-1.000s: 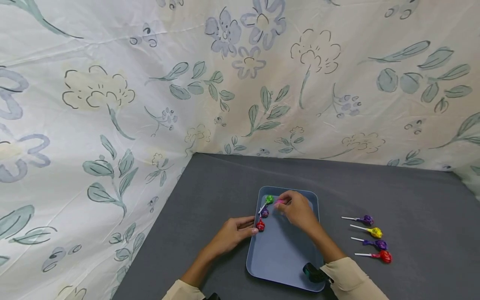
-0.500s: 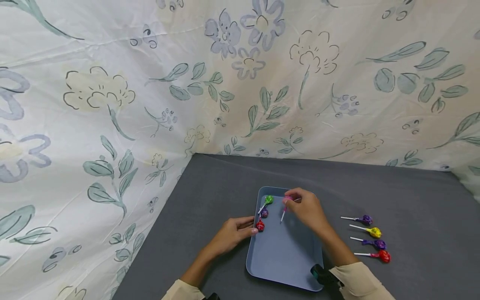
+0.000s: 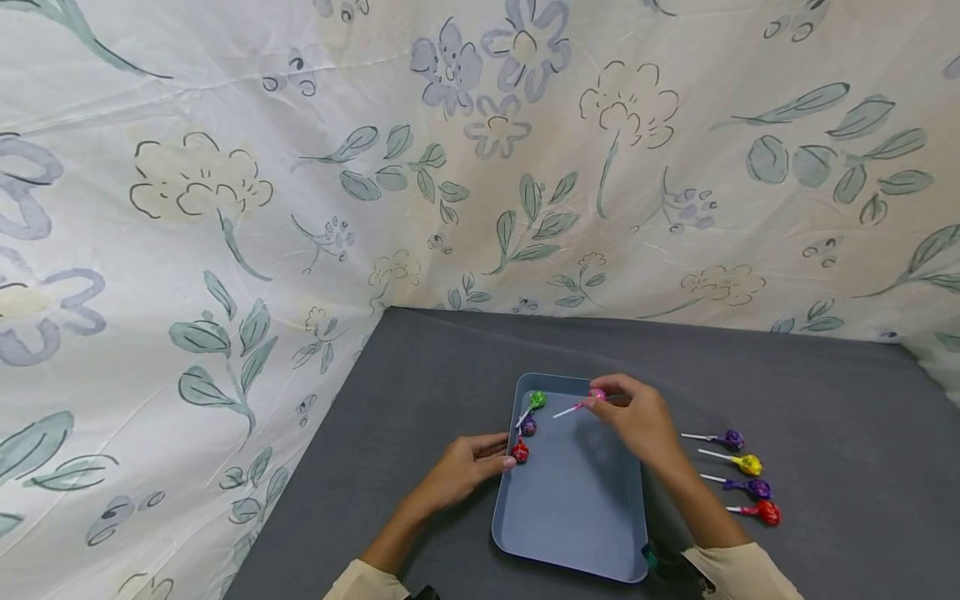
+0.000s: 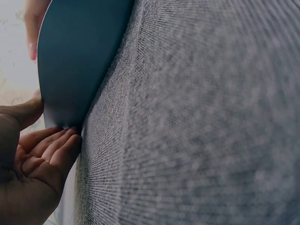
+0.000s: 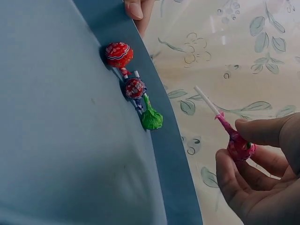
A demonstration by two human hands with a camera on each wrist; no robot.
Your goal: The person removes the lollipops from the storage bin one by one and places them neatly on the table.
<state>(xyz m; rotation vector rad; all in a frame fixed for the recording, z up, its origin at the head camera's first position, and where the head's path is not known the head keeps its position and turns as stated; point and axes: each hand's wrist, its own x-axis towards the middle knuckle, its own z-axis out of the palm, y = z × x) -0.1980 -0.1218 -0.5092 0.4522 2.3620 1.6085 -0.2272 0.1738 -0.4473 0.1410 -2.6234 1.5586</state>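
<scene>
Pinching pink lollipop [image 5: 239, 146] by head in right grip [image 3: 636, 415], holding tray [image 3: 567, 508] at left edge in left grip [image 3: 467, 472], presumably for steadiness.

So your whole backdrop is cream-white fabric [image 3: 465, 237] printed with grey-green leafy sprigs [image 3: 198, 337], lavender flowers [image 3: 495, 50] and pale yellow blooms [image 3: 198, 187], and you've got wrinkles [image 3: 142, 104] running across it at upper left. It turns a corner, then meets your flat, dark grey cloth-covered surface [image 3: 840, 408], which looks ribbed and woven from the left wrist. Your light's pretty soft, whiter on the left, warmer toward the middle.
</scene>
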